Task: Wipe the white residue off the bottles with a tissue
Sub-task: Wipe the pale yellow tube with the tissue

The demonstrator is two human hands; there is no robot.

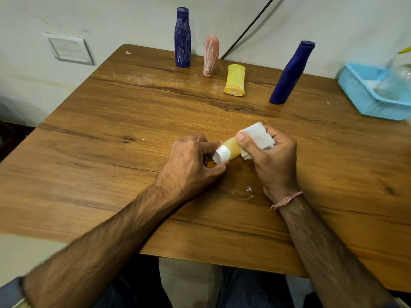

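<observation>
Left hand (195, 161): fingers and thumb pinch the white cap (221, 155) of a small yellow bottle (232, 146), which lies between the two hands (touching the table (111, 152) or not: cannot tell). Right hand (274, 161): curled round a folded tissue (255, 135), pressing it on the bottle's body, thumb on top. Well beyond the hands: streaked blue bottle (182, 38), streaked pink bottle (210, 55), wide yellow bottle (235, 80), clean blue bottle (291, 74).
</observation>
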